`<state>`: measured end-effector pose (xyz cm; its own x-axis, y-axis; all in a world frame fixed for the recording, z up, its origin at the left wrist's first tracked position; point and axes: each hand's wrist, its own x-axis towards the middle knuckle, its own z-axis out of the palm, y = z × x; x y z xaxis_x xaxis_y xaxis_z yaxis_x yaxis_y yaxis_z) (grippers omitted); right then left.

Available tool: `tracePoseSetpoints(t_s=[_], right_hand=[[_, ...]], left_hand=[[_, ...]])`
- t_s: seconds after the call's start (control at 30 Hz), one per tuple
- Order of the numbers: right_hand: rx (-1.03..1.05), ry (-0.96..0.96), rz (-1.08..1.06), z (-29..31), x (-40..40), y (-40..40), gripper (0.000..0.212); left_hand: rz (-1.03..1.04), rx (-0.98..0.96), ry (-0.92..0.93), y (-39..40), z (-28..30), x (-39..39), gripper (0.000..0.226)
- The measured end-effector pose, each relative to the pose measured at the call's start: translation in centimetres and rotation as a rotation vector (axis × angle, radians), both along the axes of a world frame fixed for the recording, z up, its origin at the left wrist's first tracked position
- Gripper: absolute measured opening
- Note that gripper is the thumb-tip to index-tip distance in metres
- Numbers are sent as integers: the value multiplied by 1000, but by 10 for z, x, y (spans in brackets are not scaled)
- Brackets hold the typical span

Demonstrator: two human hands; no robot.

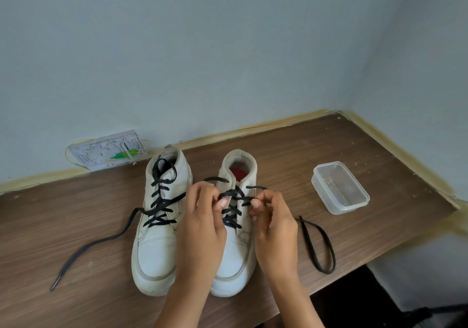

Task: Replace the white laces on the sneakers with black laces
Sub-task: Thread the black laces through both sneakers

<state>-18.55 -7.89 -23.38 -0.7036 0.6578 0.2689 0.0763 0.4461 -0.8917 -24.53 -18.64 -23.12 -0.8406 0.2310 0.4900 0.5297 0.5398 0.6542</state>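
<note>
Both hands (202, 216) (274, 222), grips apparently pinched on black lace (231, 196); clear tub (340, 188) beside sneakers (159, 239).

Soft, even daylight fills the scene, with only faint shadows beneath the white leather sneakers (157, 231) on the brown wood-grain table (76, 226). Wide-angle distortion bends the table edges; the picture is slightly soft, corners darkest at lower right

Pale blue-grey painted walls (228, 49) meeting in corner at right. Dark brown wood-grain table (76, 226) pushed against them, yellowish tape strip (278, 122) along joint. Soft, even daylight, dark gap below table edge lower right.
</note>
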Motion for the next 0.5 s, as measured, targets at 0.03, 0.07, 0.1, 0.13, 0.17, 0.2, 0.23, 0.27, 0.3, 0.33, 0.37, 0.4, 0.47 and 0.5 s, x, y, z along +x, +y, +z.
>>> tracePoseSetpoints(t_s=[0.03,0.07,0.1,0.13,0.17,0.2,0.23,0.27,0.3,0.33,0.37,0.4,0.47,0.5], right_hand=[[-9,13,8,0,1,-2,5],[-7,30,4,-1,3,-4,13],[-2,47,-9,-2,3,-5,19],[35,51,-41,-4,4,-7,23],[99,35,-90,-6,3,-9,23],[180,1,-152,-7,2,-11,20],[251,-37,-213,-7,1,-12,19],[299,-71,-258,-9,0,-13,21],[318,-98,-285,-10,-1,-14,24],[313,-117,-301,-10,-1,-15,25],[304,-127,-312,-10,-2,-15,25],[298,-133,-320,-10,-3,-14,25],[318,-137,-326,-11,-4,-15,27],[344,-137,-330,-12,-5,-16,29]], left_hand=[[-7,14,-10,0,-1,0,12],[-18,26,-16,-1,-2,0,9],[-35,23,-13,-2,-2,0,7],[-52,3,-2,-3,-1,0,7],[-63,-28,11,-5,1,1,9],[-63,-73,31,-7,4,0,10],[-55,-122,60,-10,5,-2,10],[-45,-167,98,-13,6,-4,9],[-41,-200,150,-15,6,-7,7],[-39,-221,204,-17,5,-9,5],[-34,-238,248,-18,5,-10,6],[-21,-254,277,-18,4,-10,9],[24,-288,300,-15,0,-7,14],[48,-301,291,-12,-1,-4,21]])
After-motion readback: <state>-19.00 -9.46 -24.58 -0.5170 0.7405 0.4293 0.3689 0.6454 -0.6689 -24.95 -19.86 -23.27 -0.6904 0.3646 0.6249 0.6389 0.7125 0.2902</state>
